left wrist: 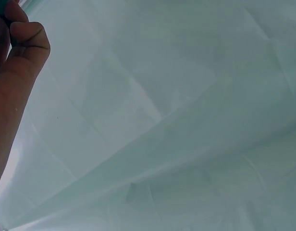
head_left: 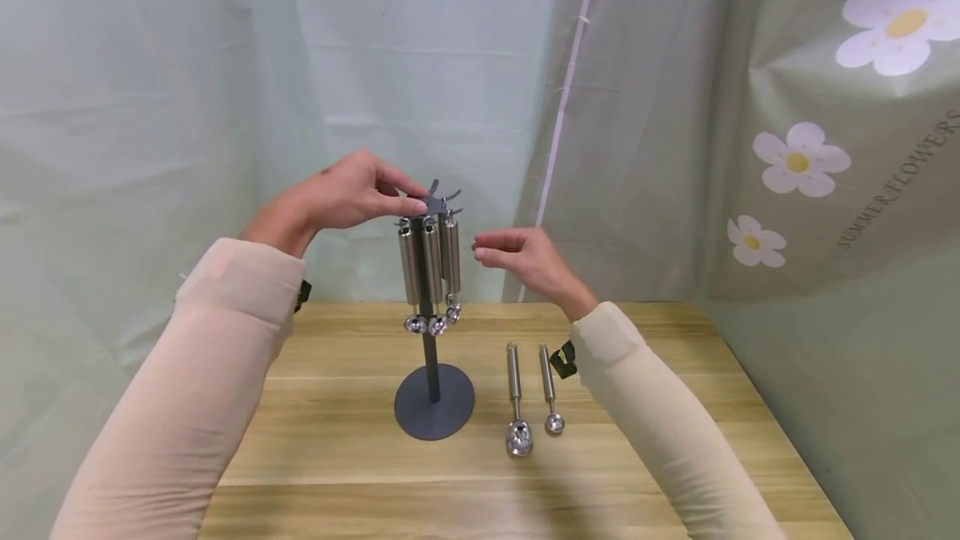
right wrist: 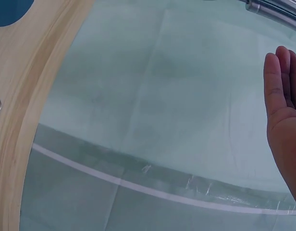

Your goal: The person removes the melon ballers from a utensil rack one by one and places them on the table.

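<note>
The left hand (head_left: 348, 194) reached in from the left, its grip pinching the hooked top of the grey stand (head_left: 433, 394), wrist raised above the sleeve. The right hand (head_left: 521, 258) hovered just right of the three hanging scoops (head_left: 431, 273), fingers loosely curled, grasping nothing. The stand stood upright on the wooden surface (head_left: 337, 457); two more scoops (head_left: 528, 398) lay beside its base.

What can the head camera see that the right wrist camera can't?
Only the head view shows the left hand pinching the top of the rack, the three scoops hanging from it, and both loose scoops lying whole. Only the right wrist view shows the white stripe up close. Both show the right hand, the wooden table and the green curtain.
</note>
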